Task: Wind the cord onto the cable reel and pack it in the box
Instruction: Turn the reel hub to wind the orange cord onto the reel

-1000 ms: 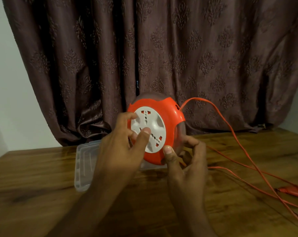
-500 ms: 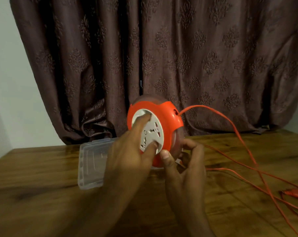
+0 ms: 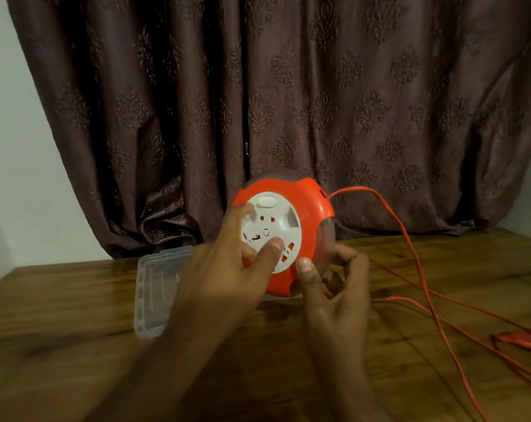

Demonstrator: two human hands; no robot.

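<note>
cable reel point(image 3: 284, 236): rigid orange shell, white socket face, held upright just above the worktop point(image 3: 60, 345). likely light, smooth; best steadied at the rim. left hand point(image 3: 224, 278) fingers spread on the white face; right hand point(image 3: 334, 287) grips the lower rim. cord point(image 3: 410, 254) thin, limp, mostly loose on the worktop. clear box point(image 3: 154, 293) behind.

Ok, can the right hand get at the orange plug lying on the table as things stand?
Probably yes, but not at once. The right hand is busy gripping the cable reel. The plug lies on that side, on the bare table, with only loose cord between them.
</note>
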